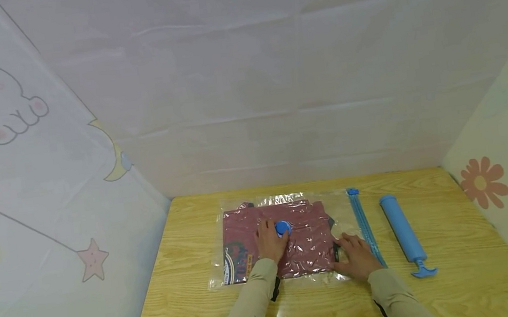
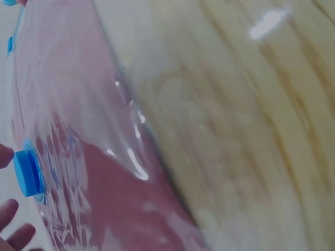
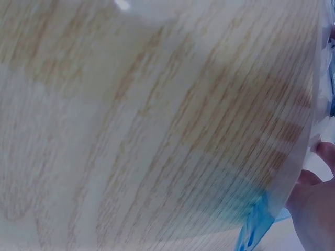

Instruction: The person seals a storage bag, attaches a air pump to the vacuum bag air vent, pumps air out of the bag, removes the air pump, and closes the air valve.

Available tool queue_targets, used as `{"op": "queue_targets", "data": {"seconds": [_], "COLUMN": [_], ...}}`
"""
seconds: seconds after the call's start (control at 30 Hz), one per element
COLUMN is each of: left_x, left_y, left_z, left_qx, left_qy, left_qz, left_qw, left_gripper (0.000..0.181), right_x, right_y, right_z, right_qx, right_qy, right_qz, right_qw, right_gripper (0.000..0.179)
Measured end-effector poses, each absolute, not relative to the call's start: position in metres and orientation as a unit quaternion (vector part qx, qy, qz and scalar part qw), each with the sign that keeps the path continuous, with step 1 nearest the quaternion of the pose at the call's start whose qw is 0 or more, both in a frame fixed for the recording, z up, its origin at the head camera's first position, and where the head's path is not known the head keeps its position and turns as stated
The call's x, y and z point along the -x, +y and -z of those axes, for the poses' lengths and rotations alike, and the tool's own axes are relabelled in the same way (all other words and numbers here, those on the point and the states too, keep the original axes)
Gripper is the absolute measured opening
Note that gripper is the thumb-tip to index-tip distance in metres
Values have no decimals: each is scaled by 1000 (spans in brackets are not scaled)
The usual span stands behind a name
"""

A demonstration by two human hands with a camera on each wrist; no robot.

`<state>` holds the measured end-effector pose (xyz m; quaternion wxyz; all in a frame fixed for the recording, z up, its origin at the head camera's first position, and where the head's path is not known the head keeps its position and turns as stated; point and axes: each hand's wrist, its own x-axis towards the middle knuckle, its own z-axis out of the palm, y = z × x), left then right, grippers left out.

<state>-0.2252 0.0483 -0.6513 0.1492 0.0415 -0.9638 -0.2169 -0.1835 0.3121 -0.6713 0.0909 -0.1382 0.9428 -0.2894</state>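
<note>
A clear vacuum storage bag (image 1: 341,208) lies flat on the table, with a folded dark-pink garment (image 1: 308,241) inside. The garment carries a printed design at its left end. Near the bag's middle sits a round blue valve cap (image 1: 283,228). My left hand (image 1: 270,243) rests on the bag just left of that cap, its thumb beside the cap's edge in the left wrist view. Toward the zip end, my right hand (image 1: 357,258) lies on the bag's near right part, fingers spread. A blue zip strip (image 1: 363,222) runs along the bag's right edge.
To the right of the bag lies a blue hand pump (image 1: 403,228), its handle toward me. The wood-grain table (image 1: 173,272) meets a pale fabric wall (image 1: 280,140) at the back, with printed fabric at both sides.
</note>
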Motion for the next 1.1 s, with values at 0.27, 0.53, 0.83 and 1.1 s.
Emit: {"op": "queue_targets", "data": {"seconds": [0.27,0.53,0.83,1.1], "left_x": [227,223,223,221], "left_y": [49,52,52,50], "left_z": [654,648,645,648], "left_qx": [-88,-87,-78,-71], "left_qy": [-966,-967,-972,-971], "left_qz": [213,222,208,208], "left_qw": [118,87,84,92], "left_gripper": [55,62,48,41], "right_x": [180,176,177,178], "right_y": [311,309,309,309], "right_z": [666,662,661,665], "right_qx": [144,143,139,132], "right_qy": [945,945,945,944], "right_qz": [282,285,284,288], "right_qw": [86,73,83,91], "right_gripper": [81,76,77,81]}}
